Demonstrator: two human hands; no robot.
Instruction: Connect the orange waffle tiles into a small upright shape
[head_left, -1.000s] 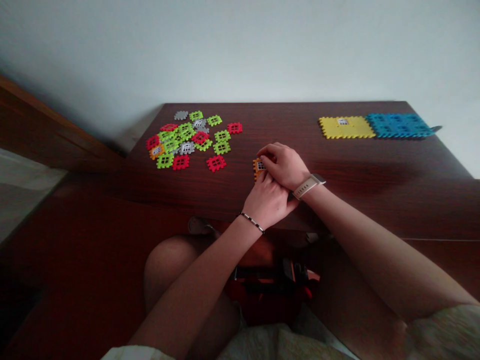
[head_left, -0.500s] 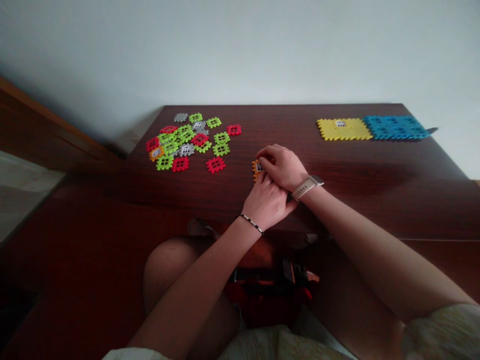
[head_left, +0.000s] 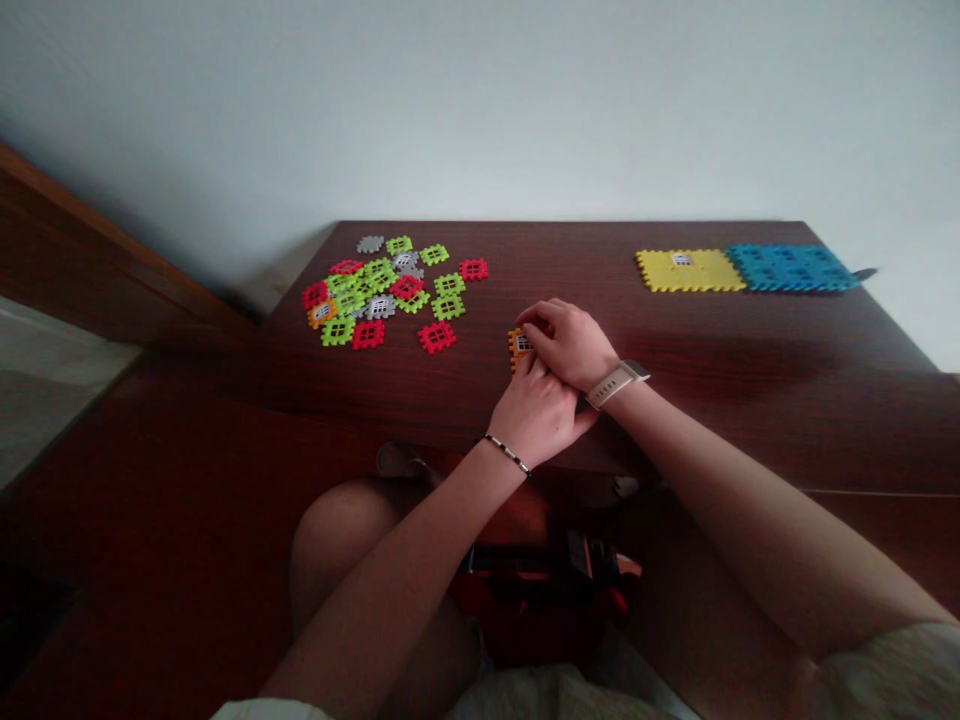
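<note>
An orange waffle block (head_left: 517, 349) with a small white window insert stands at the table's middle, partly hidden by my hands. My left hand (head_left: 534, 418) grips its lower side, and my right hand (head_left: 568, 345) lies over the left with its fingertips on the block's top. A loose heap of red, green and grey waffle blocks (head_left: 379, 295) lies to the left of my hands, not touching them. Far to the right, a yellow square panel (head_left: 694, 271) with a white window sits against a blue square panel (head_left: 787, 268).
The dark wooden table (head_left: 585, 265) stands against a pale wall, and its near edge runs just below my hands. My knee (head_left: 337, 540) and a red-and-black object (head_left: 532, 595) lie below that edge. A wooden ledge (head_left: 90, 255) runs along the left.
The whole scene sits slightly lower in the view. My hands stay together on the orange block, with no visible change in grip.
</note>
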